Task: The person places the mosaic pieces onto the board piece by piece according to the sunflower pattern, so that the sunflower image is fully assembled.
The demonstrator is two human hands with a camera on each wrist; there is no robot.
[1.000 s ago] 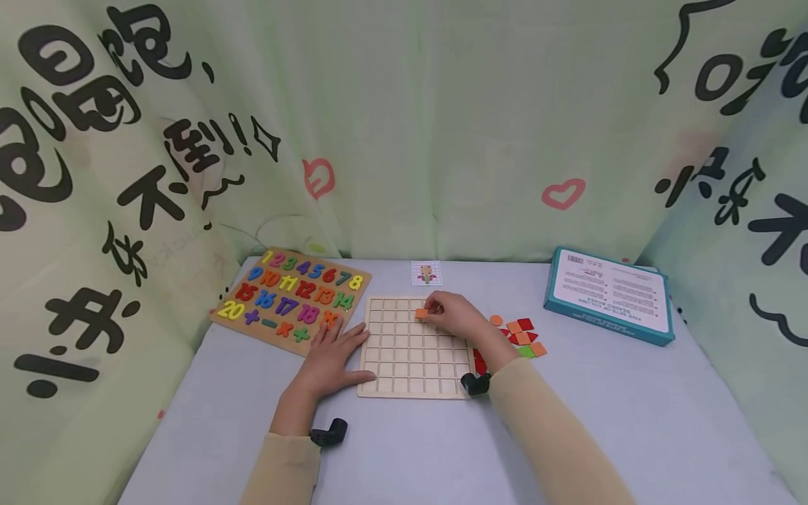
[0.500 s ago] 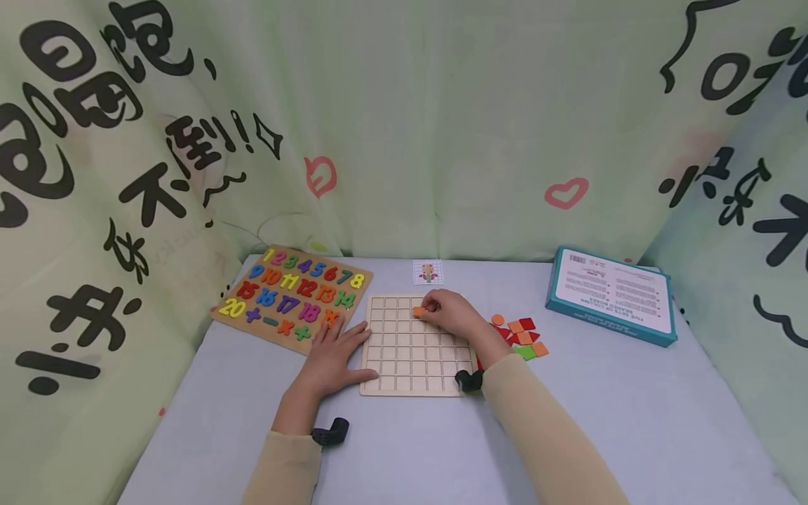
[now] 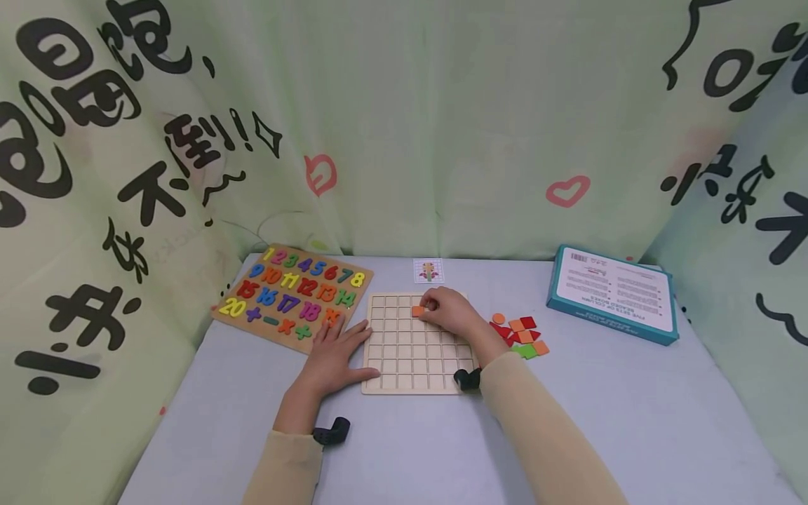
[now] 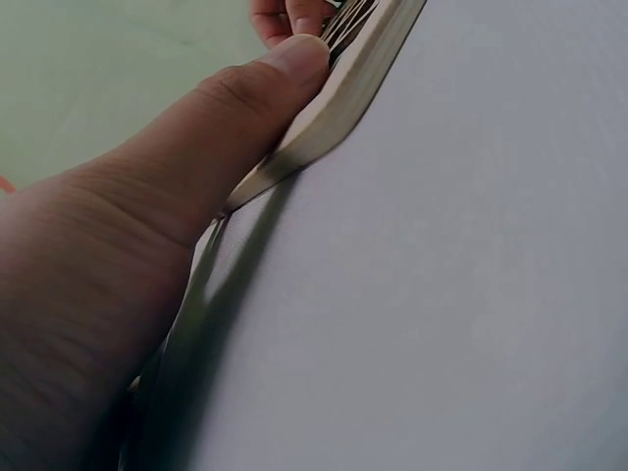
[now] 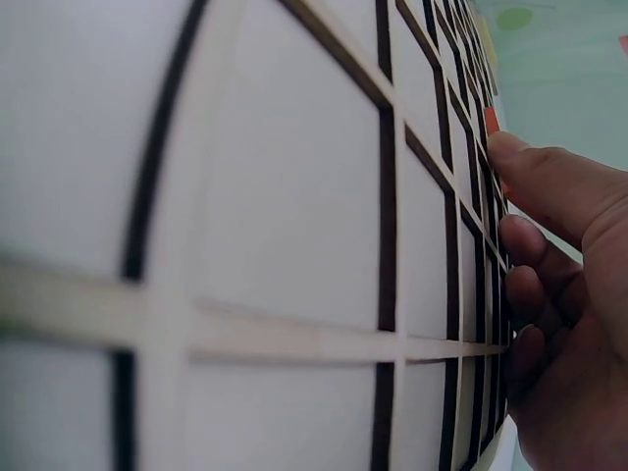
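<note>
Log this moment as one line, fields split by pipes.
left hand: rests on left edge of grid board | right hand: pinches orange square over board | loose pieces: right of board

remotely, i saw a pale table (image 3: 404,449) bearing a wooden grid board (image 3: 405,351), an angled number board (image 3: 273,332) to its left, a small picture card (image 3: 428,271) beyond it, loose orange, red and green pieces (image 3: 526,337) to its right, and a teal box (image 3: 612,291) farther right.
</note>
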